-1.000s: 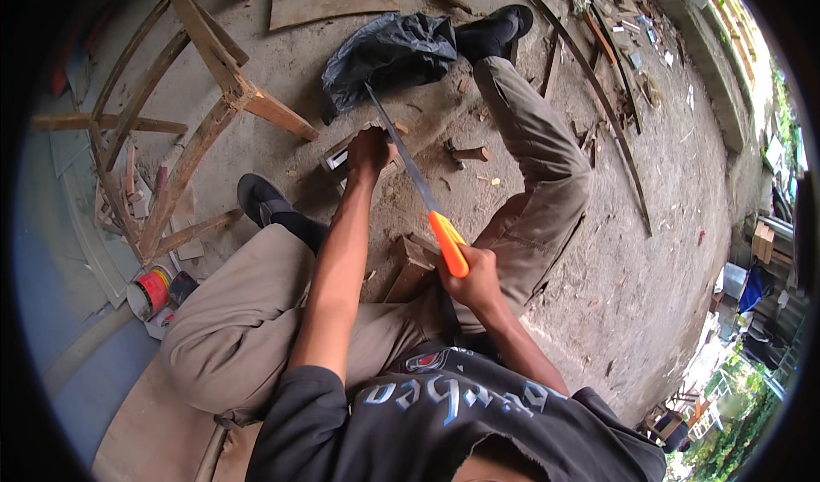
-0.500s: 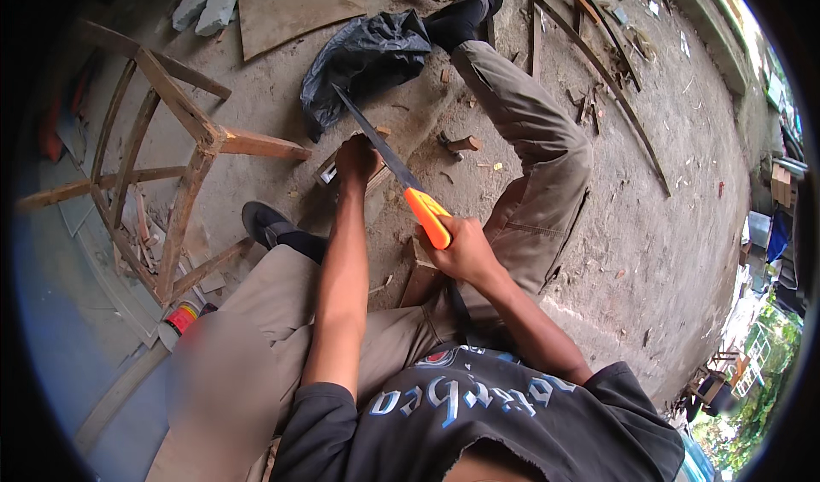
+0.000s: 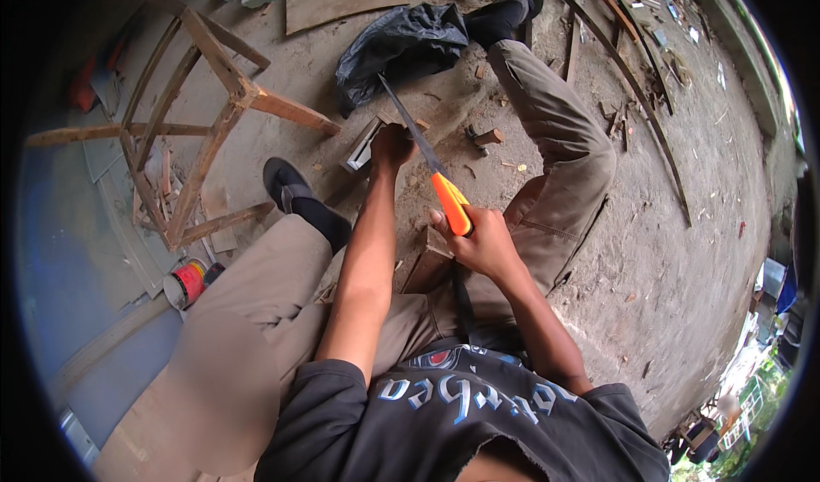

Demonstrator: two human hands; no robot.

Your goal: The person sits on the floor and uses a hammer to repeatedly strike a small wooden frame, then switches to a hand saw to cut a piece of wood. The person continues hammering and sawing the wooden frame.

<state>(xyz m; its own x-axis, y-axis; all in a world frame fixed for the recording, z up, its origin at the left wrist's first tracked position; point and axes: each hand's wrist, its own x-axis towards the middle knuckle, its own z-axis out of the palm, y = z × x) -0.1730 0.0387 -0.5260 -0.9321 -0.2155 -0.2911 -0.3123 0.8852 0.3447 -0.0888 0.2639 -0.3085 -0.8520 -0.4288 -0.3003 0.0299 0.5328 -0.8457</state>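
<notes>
My right hand (image 3: pixel 485 241) is closed round the orange handle of a hand saw (image 3: pixel 449 198). The saw's dark blade slants up and left, past my left hand to the black plastic bag (image 3: pixel 406 48). My left hand (image 3: pixel 394 147) is closed on a small wooden piece (image 3: pixel 363 145) with a pale grey inner face, low by the ground between my feet. The palm and fingers hide much of that piece. Whether the blade touches the wood, I cannot tell. A hammer (image 3: pixel 485 137) lies on the ground just right of my left hand.
A wooden chair frame (image 3: pixel 243 93) stands at the left, one leg reaching toward my left hand. A red and yellow can (image 3: pixel 185 284) is beside my left leg. Long dark strips (image 3: pixel 636 89) lie at the far right; a flat board (image 3: pixel 342 0) lies at the back.
The view has turned, so most of the scene sits further right and higher. Both hands keep their holds on the saw and the wooden piece.
</notes>
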